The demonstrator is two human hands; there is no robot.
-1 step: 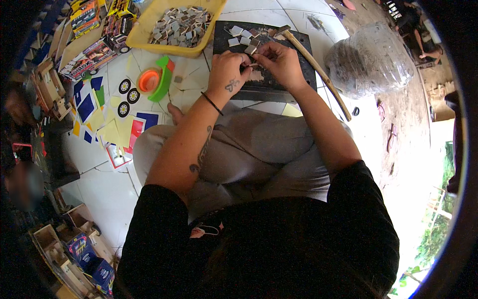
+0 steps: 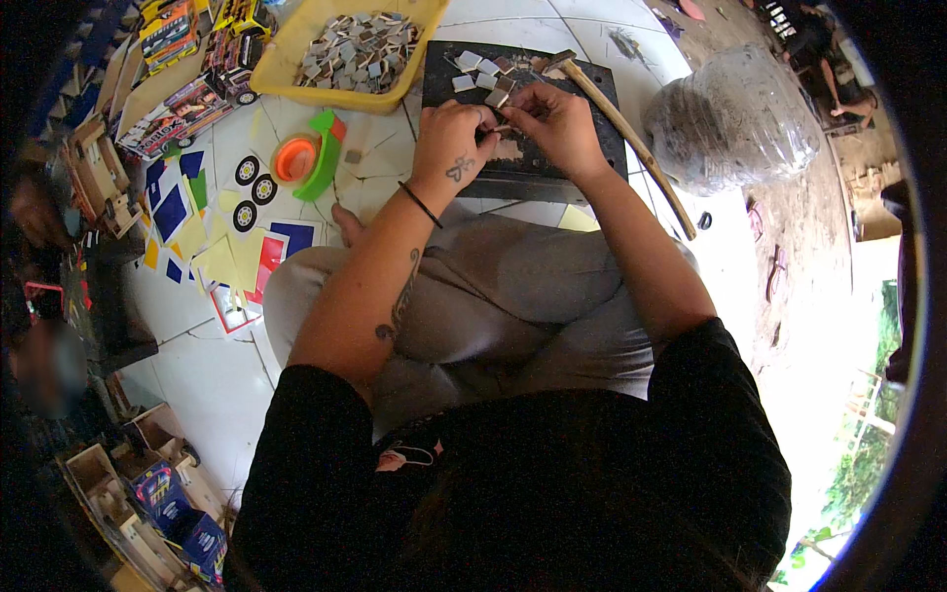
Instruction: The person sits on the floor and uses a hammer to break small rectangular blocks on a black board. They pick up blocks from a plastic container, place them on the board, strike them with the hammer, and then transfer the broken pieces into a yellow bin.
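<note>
Above a black block-like work surface [image 2: 523, 178], my two hands meet with fingertips nearly touching. My left hand [image 2: 452, 138] is closed, its fingers curled inward around something too hidden to name. Thumb and fingers of my right hand [image 2: 554, 120] pinch together beside it, on a small item mostly covered by the fingers. A small grey square piece [image 2: 499, 96] shows right at these fingertips; whether it is held or lying there I cannot tell. Several loose grey square pieces [image 2: 464, 83] lie just beyond. A wooden-handled hammer [image 2: 621, 123] leans along the block's right side.
Many more square pieces fill a yellow tub [image 2: 412, 81] at the back. Left on the tiles are a green tape dispenser [image 2: 318, 178], an orange tape roll [image 2: 296, 160], black toy wheels [image 2: 262, 188], coloured sheets [image 2: 212, 261] and toy trucks [image 2: 197, 116]. A plastic-wrapped bundle [image 2: 730, 118] stands right.
</note>
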